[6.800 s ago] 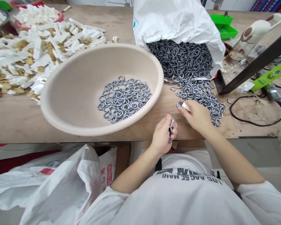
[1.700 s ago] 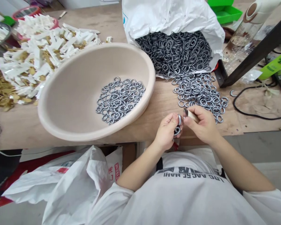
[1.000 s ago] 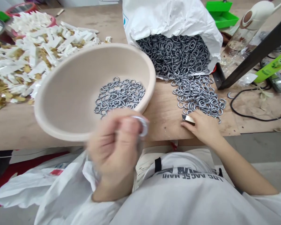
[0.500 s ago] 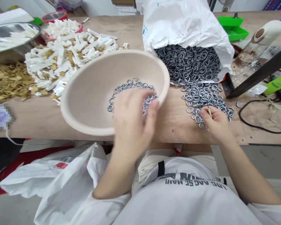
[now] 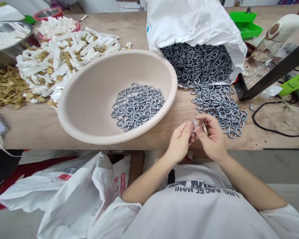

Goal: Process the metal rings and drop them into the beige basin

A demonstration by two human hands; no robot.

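My left hand pinches a grey ring between thumb and fingers, in front of the table edge. Close beside it, my right hand is closed on a thin, pale tan strip; its exact kind is too small to tell. Many similar rings lie inside the beige basin on the left. Just beyond my right hand is a loose heap of rings on the table, spilling from a white sack that lies open towards me.
White strips and tan flat pieces are piled at the left beside a metal bowl. To the right stand a dark metal bar, a green tray and a clear jug. A black cable curls on the table.
My left hand has come out of the basin to the right and now holds a ring near my right hand. My right hand has drawn left, away from the heap, still with the tan strip.
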